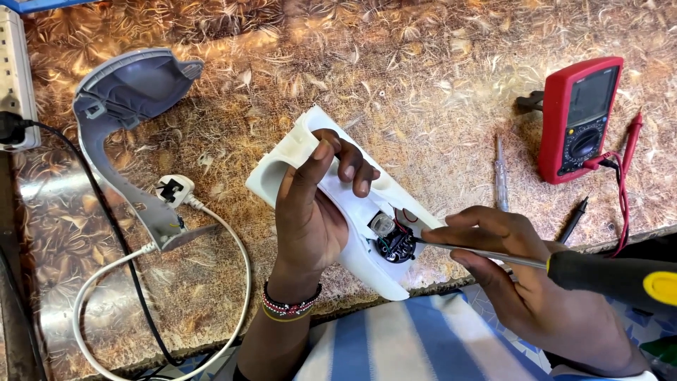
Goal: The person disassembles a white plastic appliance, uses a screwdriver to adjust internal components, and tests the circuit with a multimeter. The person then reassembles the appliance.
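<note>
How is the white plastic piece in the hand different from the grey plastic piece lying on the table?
The white housing is gripped by the left hand and propped at a tilt; the grey cover lies untouched on the table. The white housing shows wires and small parts inside, where the screwdriver in the right hand pokes; the grey cover looks hollow. Both are curved plastic shells.

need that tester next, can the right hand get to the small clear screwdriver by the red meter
Probably not right away: the right hand already holds a black-handled screwdriver. The clear screwdriver lies uncovered on the table just beyond it, beside the red meter.
</note>
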